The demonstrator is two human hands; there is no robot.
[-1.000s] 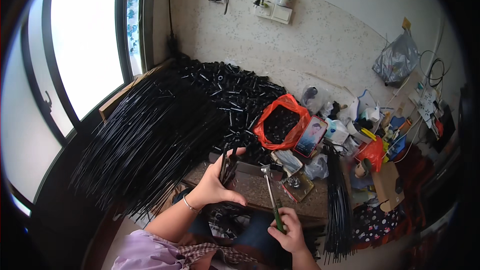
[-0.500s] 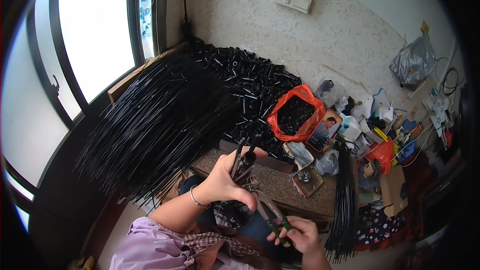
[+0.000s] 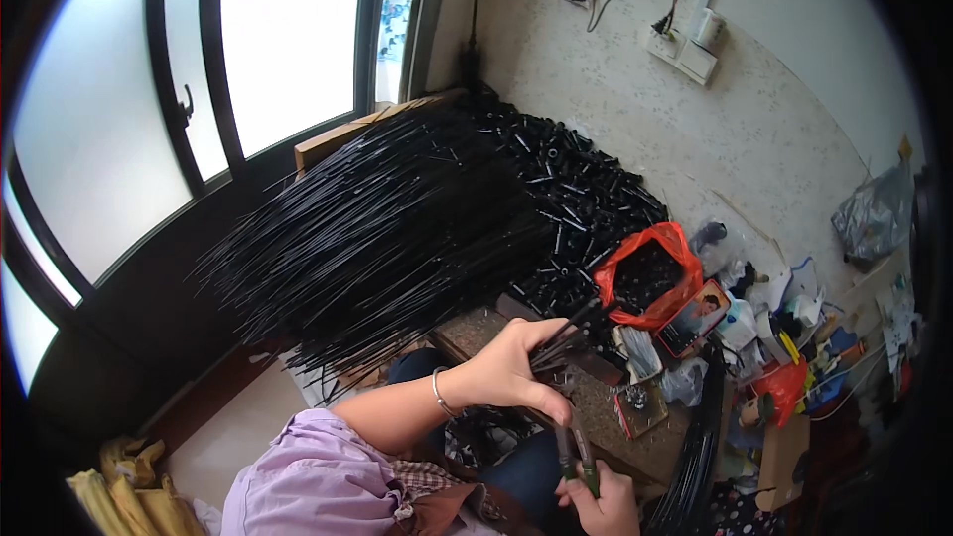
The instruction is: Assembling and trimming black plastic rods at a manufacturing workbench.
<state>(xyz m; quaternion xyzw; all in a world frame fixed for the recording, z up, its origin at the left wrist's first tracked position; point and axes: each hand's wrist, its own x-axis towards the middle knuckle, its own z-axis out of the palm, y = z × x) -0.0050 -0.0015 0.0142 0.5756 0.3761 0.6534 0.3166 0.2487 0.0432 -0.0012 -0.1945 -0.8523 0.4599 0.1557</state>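
Observation:
My left hand (image 3: 511, 369) is closed around a bundle of slim dark rods (image 3: 564, 345), which look black and greyish. The bundle is blurred, and how its parts join cannot be made out. My right hand (image 3: 602, 502), low in the view, grips the green handles of a pair of pliers (image 3: 580, 449). The pliers point up toward my left thumb, and their jaws are partly hidden near it. Beyond my hands, a thick bunch of long thin black rods (image 3: 367, 238) fans out at the left, next to a heap of short black tubular pieces (image 3: 571, 189).
A speckled worktop (image 3: 476, 330) lies under the heap. To the right are a red plastic bag (image 3: 685, 310) of small black parts, a phone (image 3: 695, 319) and mixed clutter. Another bunch of black rods (image 3: 695, 447) hangs at the worktop's right side. A window (image 3: 288, 40) stands left.
The view has swung left, so the room appears shifted right and down. My right hand and the pliers sit lower, the pliers steeper. Both hands keep their hold.

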